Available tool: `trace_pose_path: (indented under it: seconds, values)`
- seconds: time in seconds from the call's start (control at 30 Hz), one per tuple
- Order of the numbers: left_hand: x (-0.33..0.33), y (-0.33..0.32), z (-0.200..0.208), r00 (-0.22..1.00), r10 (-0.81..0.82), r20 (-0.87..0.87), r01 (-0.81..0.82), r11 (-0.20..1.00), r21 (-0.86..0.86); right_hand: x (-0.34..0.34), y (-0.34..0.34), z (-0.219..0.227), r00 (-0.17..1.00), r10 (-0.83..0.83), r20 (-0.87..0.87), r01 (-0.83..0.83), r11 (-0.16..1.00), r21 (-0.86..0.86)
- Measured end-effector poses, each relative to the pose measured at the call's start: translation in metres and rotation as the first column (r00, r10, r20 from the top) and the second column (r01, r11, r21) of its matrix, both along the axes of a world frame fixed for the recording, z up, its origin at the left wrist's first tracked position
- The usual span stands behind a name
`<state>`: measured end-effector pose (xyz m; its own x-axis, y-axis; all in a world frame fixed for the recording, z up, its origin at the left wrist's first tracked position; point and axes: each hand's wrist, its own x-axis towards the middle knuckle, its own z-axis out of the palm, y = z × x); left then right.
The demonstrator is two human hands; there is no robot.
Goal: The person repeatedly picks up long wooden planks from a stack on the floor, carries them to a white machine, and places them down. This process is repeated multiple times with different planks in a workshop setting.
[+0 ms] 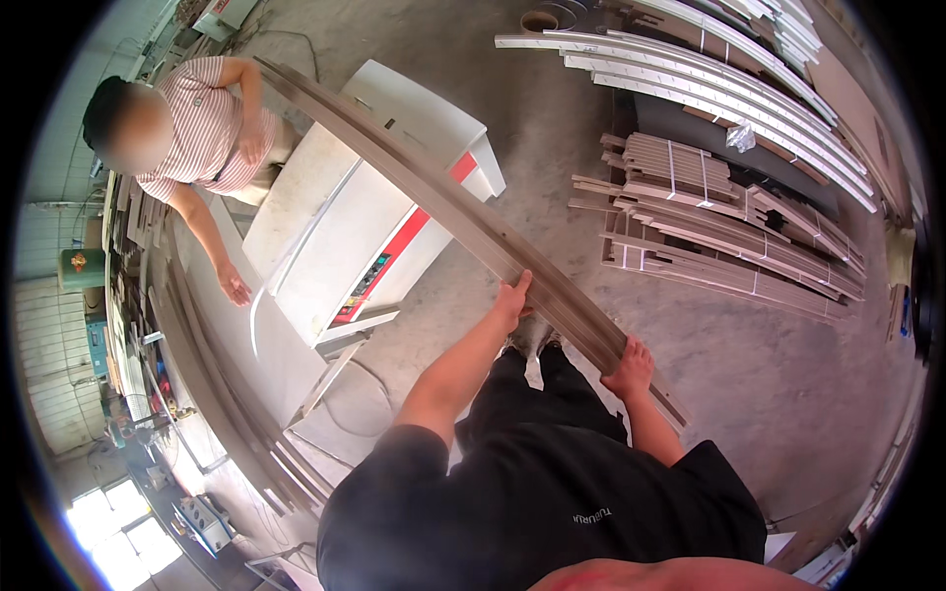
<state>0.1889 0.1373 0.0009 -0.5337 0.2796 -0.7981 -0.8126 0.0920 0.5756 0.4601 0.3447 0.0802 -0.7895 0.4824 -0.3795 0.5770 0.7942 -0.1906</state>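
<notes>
A long brown grooved board (468, 222) runs diagonally from the far left, over a white machine (340, 261) with a red stripe, down to the front right. My left hand (513, 297) grips its near-left edge, thumb lying on top. Closer to the board's near end, my right hand (631, 371) holds the opposite edge, fingers over the top. Some fingers of both hands are hidden by the board. At the far left another person in a striped shirt (212, 108) stands by the machine, one hand (234, 284) stretched out low over its side.
Bundles of strapped brown strips (729, 227) lie on the floor at the right. Behind them, long white strips (709, 89) are stacked. More brown strips (212, 364) line the left side. A control panel (370, 281) sits on the machine's near side. A loose cable (370, 399) curves beside it.
</notes>
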Motion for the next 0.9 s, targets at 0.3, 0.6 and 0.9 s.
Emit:
trace_pose_path:
  seconds: [0.3, 0.6, 0.9]
  values:
    - [0.011, 0.011, -0.016, 0.992, 0.117, 0.049, -0.123, 0.983, 0.134, 0.14, 0.045, -0.006, 0.995, -0.073, 0.073, 0.074, 0.997, -0.004]
    - [0.03, 0.026, -0.052, 0.934, 0.323, 0.152, -0.348, 0.917, 0.193, 0.15, 0.067, -0.006, 0.991, -0.078, 0.113, 0.081, 0.997, -0.02]
    - [0.028, 0.033, -0.028, 0.93, 0.336, 0.147, -0.357, 0.92, 0.159, 0.108, 0.041, -0.001, 0.995, -0.082, 0.054, 0.08, 0.996, 0.026]
